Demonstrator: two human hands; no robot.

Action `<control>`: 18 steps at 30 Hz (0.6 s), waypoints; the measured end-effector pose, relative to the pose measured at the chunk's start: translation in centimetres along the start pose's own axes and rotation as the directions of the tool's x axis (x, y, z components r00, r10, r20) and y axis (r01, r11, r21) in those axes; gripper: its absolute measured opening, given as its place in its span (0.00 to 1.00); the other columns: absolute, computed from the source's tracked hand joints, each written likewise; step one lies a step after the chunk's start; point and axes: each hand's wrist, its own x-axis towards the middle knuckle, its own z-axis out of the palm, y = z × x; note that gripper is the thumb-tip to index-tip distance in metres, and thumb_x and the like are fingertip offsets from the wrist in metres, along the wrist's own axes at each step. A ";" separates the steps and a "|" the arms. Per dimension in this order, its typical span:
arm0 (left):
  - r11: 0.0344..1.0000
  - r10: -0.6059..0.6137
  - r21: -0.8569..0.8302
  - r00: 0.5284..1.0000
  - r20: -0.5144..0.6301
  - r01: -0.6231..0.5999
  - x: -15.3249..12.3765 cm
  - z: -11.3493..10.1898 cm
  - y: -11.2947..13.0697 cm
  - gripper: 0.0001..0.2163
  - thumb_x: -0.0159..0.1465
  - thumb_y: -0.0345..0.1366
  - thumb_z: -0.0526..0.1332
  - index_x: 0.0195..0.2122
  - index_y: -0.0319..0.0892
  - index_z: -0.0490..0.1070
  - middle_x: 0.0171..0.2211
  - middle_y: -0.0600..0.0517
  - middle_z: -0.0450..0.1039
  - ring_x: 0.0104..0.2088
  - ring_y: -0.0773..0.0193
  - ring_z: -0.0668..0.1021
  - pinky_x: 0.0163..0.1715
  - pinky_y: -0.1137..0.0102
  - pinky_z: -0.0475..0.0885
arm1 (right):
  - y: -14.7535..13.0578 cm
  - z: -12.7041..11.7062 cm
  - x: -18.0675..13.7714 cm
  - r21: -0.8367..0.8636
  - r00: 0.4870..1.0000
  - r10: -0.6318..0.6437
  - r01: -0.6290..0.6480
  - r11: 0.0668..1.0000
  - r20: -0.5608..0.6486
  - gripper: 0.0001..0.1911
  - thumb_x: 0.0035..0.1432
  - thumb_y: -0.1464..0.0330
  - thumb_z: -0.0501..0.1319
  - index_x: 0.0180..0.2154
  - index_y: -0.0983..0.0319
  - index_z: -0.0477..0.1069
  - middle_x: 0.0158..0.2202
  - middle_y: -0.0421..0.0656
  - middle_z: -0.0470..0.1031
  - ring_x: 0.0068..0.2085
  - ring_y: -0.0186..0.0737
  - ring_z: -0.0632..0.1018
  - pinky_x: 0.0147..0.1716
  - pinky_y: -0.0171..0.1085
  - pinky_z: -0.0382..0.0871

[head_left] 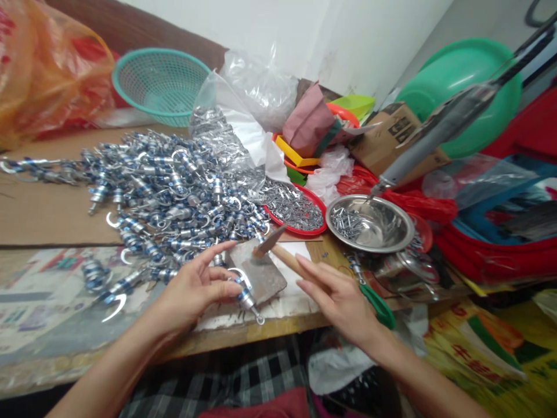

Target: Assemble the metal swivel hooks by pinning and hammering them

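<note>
My left hand (198, 285) pinches a small silver-and-blue swivel hook (244, 292), resting it on a rusty flat metal block (260, 273) near the table's front edge. My right hand (337, 293) lies with fingers stretched out over the wooden handle of a small hammer (273, 244), whose head rests on the block. The fingers touch the handle without wrapping it. A large heap of the same hooks (169, 186) covers the table beyond my left hand.
A red dish of small metal pins (296, 210) and a steel bowl with screws (369, 223) stand behind the block. A hanging electric screwdriver (439, 128) points into the bowl. Teal basket (161, 84), plastic bags, cardboard box (394, 139) and green basin (465, 87) crowd the back.
</note>
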 end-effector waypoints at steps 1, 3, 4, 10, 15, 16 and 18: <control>0.998 0.012 0.056 1.000 -0.007 -0.012 0.0 -0.1 0.0 0.25 0.45 0.30 0.70 0.47 0.42 0.69 0.25 0.53 0.78 0.26 0.63 0.78 0.29 0.69 0.72 | 0.8 0.4 0.5 0.074 0.997 0.076 -0.074 0.995 -0.020 0.20 0.58 0.66 0.57 0.53 0.57 0.68 0.39 0.45 0.77 0.40 0.43 0.77 0.38 0.41 0.72; 0.978 0.053 0.205 0.998 -0.019 -0.048 0.0 -0.3 -0.1 0.11 0.47 0.33 0.69 0.33 0.41 0.76 0.25 0.51 0.78 0.27 0.61 0.77 0.31 0.68 0.71 | 2.3 1.0 1.4 0.152 0.985 0.169 -0.171 0.973 0.028 0.19 0.57 0.65 0.57 0.52 0.58 0.69 0.37 0.44 0.78 0.39 0.44 0.77 0.35 0.41 0.72; 0.958 0.086 0.276 0.996 -0.018 -0.078 0.1 -0.4 -0.1 0.06 0.47 0.34 0.69 0.28 0.42 0.76 0.25 0.51 0.78 0.28 0.60 0.77 0.31 0.67 0.71 | 2.9 1.2 1.9 0.124 0.981 0.179 -0.187 0.975 0.071 0.18 0.58 0.65 0.56 0.51 0.59 0.70 0.35 0.43 0.79 0.37 0.43 0.78 0.33 0.40 0.72; 0.788 0.372 0.516 0.928 0.034 -0.335 0.2 -0.9 -0.3 0.03 0.49 0.38 0.68 0.23 0.47 0.79 0.33 0.50 0.74 0.36 0.57 0.75 0.37 0.68 0.68 | 5.6 0.8 8.0 -0.372 0.977 0.212 -0.196 0.907 0.004 0.16 0.64 0.68 0.49 0.44 0.62 0.73 0.43 0.47 0.76 0.44 0.39 0.75 0.43 0.35 0.66; 0.756 0.367 0.565 0.929 0.050 -0.329 -0.1 -0.6 -0.1 0.03 0.51 0.40 0.67 0.23 0.49 0.79 0.29 0.51 0.73 0.31 0.58 0.74 0.31 0.69 0.67 | 7.5 0.6 13.7 -0.571 0.940 0.337 -0.249 0.783 0.053 0.07 0.56 0.73 0.59 0.37 0.64 0.75 0.39 0.50 0.76 0.45 0.46 0.75 0.45 0.43 0.67; 0.757 0.359 0.567 0.932 0.055 -0.325 -0.2 -0.6 -0.1 0.03 0.51 0.39 0.67 0.24 0.49 0.80 0.28 0.51 0.73 0.31 0.58 0.74 0.31 0.69 0.68 | 7.6 0.7 14.2 -0.599 0.934 0.350 -0.239 0.764 0.074 0.07 0.56 0.72 0.60 0.38 0.65 0.74 0.40 0.49 0.75 0.45 0.46 0.75 0.45 0.44 0.67; 0.750 0.359 0.578 0.932 0.055 -0.323 -0.2 -0.6 0.0 0.03 0.52 0.39 0.66 0.25 0.50 0.80 0.28 0.51 0.75 0.31 0.58 0.75 0.32 0.69 0.68 | 7.7 0.9 14.5 -0.642 0.926 0.364 -0.216 0.735 0.105 0.10 0.58 0.68 0.59 0.41 0.66 0.71 0.43 0.47 0.73 0.46 0.43 0.74 0.46 0.47 0.67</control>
